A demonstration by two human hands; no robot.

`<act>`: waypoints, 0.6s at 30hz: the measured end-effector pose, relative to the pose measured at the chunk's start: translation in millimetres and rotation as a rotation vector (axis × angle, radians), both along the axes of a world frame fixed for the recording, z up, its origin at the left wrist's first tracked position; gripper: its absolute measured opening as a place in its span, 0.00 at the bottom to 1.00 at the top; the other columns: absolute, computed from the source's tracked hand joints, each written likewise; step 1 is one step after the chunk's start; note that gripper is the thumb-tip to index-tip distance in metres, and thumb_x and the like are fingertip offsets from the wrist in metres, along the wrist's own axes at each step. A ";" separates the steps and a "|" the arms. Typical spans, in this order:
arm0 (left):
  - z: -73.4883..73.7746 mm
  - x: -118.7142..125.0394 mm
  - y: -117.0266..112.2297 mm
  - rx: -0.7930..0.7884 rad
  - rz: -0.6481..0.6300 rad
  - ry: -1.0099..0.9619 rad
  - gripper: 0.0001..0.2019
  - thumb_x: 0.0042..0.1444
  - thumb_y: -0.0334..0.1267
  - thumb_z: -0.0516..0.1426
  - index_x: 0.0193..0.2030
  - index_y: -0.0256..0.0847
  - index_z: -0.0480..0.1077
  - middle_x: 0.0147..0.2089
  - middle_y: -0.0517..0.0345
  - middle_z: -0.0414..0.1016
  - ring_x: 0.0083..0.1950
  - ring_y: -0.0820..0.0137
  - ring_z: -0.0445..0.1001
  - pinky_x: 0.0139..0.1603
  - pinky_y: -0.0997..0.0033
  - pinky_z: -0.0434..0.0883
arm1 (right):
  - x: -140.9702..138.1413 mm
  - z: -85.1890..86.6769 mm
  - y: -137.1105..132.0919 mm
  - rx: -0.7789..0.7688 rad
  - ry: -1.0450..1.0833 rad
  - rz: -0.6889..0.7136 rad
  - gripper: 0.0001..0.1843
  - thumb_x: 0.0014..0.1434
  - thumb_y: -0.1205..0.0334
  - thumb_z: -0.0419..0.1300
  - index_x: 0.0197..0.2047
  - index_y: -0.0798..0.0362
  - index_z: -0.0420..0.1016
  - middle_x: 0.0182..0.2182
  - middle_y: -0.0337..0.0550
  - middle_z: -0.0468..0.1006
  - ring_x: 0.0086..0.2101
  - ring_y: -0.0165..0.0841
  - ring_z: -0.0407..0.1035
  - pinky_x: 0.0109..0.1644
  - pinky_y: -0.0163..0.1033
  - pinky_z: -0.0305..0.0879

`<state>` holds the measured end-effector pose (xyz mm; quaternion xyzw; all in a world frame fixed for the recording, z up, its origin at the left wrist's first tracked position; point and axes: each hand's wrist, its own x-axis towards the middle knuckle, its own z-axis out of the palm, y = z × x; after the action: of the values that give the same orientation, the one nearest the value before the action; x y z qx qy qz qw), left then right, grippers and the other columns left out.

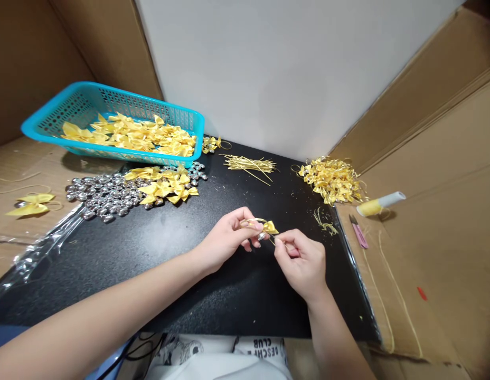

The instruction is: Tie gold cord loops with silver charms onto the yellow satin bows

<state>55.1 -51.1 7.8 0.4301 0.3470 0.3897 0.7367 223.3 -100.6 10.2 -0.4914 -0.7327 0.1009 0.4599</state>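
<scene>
Left fingers point(248, 232): pinching a yellow bow point(271, 227) and silver bead point(261, 236) at their tips, seemingly for steadiness. Right fingers point(283, 255): gripping gold cord point(272, 241) just beside the bow, seemingly guiding it. Beyond the fingers, on the counter point(150, 237): gold strands point(248, 164), presumably within easy reach.

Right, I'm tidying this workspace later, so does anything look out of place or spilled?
Gold cord clippings lie scattered beside the bow heap on the right, looking like litter, and one yellow bow sits alone on the left-hand cardboard, apart from the others.
</scene>
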 end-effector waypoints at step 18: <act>-5.4 -1.7 -0.8 0.171 0.014 0.085 0.12 0.51 0.40 0.63 0.29 0.38 0.64 0.25 0.62 0.74 0.26 0.77 0.71 0.27 0.79 0.65 | 0.9 1.0 0.8 -0.076 -0.012 -0.023 0.08 0.56 0.73 0.56 0.26 0.55 0.68 0.16 0.26 0.51 0.16 0.20 0.48 0.21 0.27 0.50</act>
<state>53.4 -52.0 2.4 0.5052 0.3462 0.4047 0.6791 224.1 -99.8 11.3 -0.5176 -0.7254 0.1204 0.4374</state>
